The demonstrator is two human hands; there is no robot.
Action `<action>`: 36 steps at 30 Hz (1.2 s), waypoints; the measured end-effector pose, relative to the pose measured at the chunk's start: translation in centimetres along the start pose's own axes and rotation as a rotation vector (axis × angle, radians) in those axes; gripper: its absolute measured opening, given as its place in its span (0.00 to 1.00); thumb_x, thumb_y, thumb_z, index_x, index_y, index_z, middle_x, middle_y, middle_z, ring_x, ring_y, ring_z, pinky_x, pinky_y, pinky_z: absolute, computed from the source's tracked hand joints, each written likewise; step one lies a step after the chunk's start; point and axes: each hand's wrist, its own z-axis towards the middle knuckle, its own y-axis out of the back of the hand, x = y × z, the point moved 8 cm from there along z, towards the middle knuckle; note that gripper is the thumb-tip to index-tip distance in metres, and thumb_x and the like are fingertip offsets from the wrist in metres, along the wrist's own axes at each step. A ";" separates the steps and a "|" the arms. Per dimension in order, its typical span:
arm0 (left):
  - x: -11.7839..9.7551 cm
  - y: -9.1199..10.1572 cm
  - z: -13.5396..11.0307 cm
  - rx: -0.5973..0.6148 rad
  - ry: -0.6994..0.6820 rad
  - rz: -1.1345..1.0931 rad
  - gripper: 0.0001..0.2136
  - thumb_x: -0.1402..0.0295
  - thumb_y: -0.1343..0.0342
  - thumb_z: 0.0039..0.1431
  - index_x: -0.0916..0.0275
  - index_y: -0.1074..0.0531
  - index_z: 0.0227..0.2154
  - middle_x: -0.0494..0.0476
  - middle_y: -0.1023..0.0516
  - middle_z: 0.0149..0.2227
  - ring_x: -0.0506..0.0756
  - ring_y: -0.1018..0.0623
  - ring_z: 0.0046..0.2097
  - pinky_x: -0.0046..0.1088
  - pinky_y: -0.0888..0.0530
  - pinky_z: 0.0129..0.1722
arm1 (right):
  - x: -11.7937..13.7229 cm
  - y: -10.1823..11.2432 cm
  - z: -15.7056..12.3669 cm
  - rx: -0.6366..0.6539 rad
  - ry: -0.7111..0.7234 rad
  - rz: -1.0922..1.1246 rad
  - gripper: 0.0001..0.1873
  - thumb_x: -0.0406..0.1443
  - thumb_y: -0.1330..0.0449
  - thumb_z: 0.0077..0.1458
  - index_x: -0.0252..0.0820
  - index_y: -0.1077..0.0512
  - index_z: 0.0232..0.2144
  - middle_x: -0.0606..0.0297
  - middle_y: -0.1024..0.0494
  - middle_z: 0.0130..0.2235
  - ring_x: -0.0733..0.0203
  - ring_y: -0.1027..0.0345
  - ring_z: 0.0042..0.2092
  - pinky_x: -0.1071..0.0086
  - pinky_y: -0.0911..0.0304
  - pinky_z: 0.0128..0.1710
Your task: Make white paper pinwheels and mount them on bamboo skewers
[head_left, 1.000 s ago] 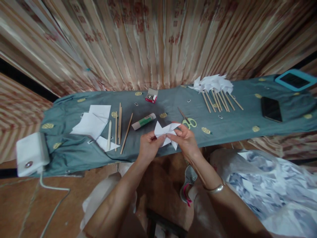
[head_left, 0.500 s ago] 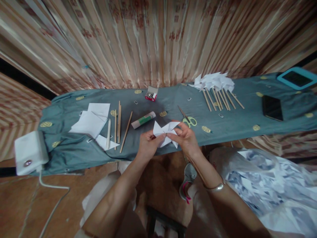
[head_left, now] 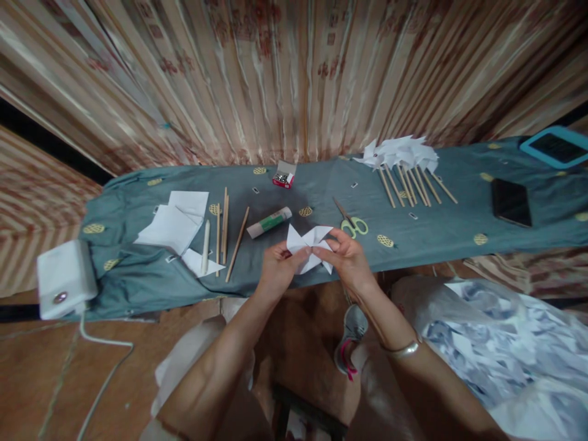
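View turned slightly left, left hand (head_left: 278, 267) and right hand (head_left: 351, 260) pinching paper pinwheel (head_left: 309, 239), pineapple-print cloth (head_left: 321, 190) below, pleated curtain (head_left: 294, 86) behind

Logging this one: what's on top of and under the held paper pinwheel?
On top of the pinwheel, near its centre, lie the thumbs of the left hand and right hand. Its underside, with any fingers there, is covered.

Between the fingers (head_left: 301, 255), the pinwheel (head_left: 310, 238) is matt, creased paper. Beyond them, rumpled cloth (head_left: 316, 190) looks soft and dull. Left of them lie smooth bare-wood sticks (head_left: 237, 245); just beyond to their right, scissors (head_left: 348, 220) with metal blades and plastic-looking handles.
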 end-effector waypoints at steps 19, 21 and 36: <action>0.8 0.2 -0.5 0.025 0.048 -0.068 0.21 0.57 0.26 0.28 0.66 0.21 0.25 0.51 0.22 0.23 0.47 0.30 0.24 0.24 0.33 0.27 | -0.9 -1.0 -0.3 0.056 -0.031 0.055 0.26 0.38 0.25 0.30 0.42 0.27 0.36 0.68 0.17 0.30 0.61 0.24 0.29 0.69 0.30 0.32; 0.6 0.3 -0.6 0.031 0.045 -0.048 0.22 0.56 0.26 0.28 0.66 0.21 0.25 0.51 0.22 0.23 0.48 0.29 0.24 0.25 0.32 0.27 | -1.1 -1.1 -0.1 0.061 -0.036 0.058 0.26 0.38 0.25 0.31 0.42 0.27 0.35 0.68 0.17 0.29 0.61 0.25 0.28 0.69 0.30 0.32; -6.0 9.5 0.9 -0.207 -0.587 1.368 0.14 0.72 0.51 0.56 0.65 0.26 0.44 0.66 0.23 0.46 0.63 0.26 0.50 0.41 0.31 0.54 | 0.7 1.8 0.7 -0.065 0.084 0.008 0.24 0.38 0.25 0.30 0.43 0.26 0.33 0.67 0.18 0.28 0.55 0.23 0.31 0.60 0.26 0.37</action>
